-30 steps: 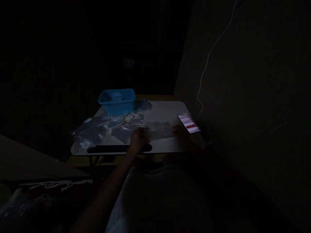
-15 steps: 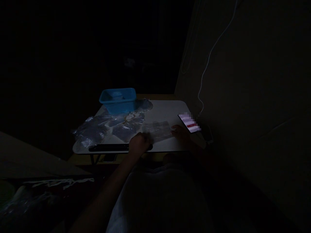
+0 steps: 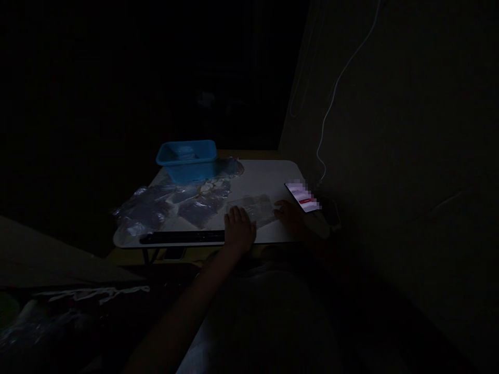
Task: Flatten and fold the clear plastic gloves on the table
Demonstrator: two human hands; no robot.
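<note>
Very dim throughout; upper left falls to near black, detail lost. The lit phone screen (image 3: pixel 302 199) is brightest, its upper and right edges broken into coarse blocks. White tabletop (image 3: pixel 265 175) reads dull grey. Small glints on crumpled plastic (image 3: pixel 142 212). The right hand (image 3: pixel 289 215) sinks into shadow, outline murky; the left hand (image 3: pixel 239 231) shows clearer.

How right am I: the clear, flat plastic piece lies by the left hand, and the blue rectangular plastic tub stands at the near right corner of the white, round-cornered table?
Not quite: the head view shows the blue rectangular plastic tub at the far left of the white table, not its near right corner. The clear, flat plastic piece does lie by the left hand.
</note>
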